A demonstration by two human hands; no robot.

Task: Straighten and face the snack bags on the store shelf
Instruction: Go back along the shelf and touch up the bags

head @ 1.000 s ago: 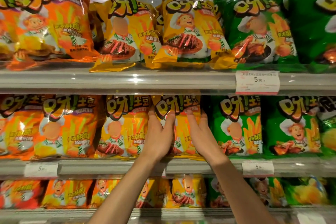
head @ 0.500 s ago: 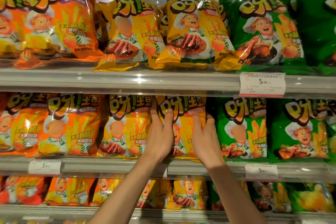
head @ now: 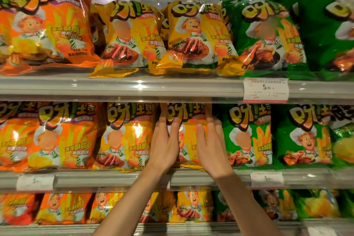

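**Operator:** Head view puts the yellow bag [head: 188, 136] I'm working just below centre, on the middle shelf [head: 115, 177], between another yellow bag [head: 124, 136] at its 9 o'clock and a green bag [head: 247, 136] at its 3 o'clock. My left hand [head: 164, 145] lies flat against its left side, fingers straight and reaching up to the top corner. My right hand [head: 210, 145] lies flat on the right side, fingers spread, thumb over the front panel. Neither one pinches anything; both just press.

**Spotter:** Is it square yet?

**Operator:** Hard to say, since my hands cover most of the front. The logo at 12 o'clock reads level to me. I'd judge the step is to squeeze lightly from both sides, stand the bag upright and draw its bottom edge toward the shelf lip.

**Spotter:** What should I watch for?

**Operator:** Even pressure. Too much will crush the contents or crease the foil; push harder on one side and it will twist into the green bag. Keep the palms flat and low, and let the bag slide.

**Spotter:** And after this one?

**Operator:** The top shelf [head: 172, 87] at 12 o'clock needs it more: a leaning yellow bag [head: 130, 38] there has its bottom corner hanging over the edge.
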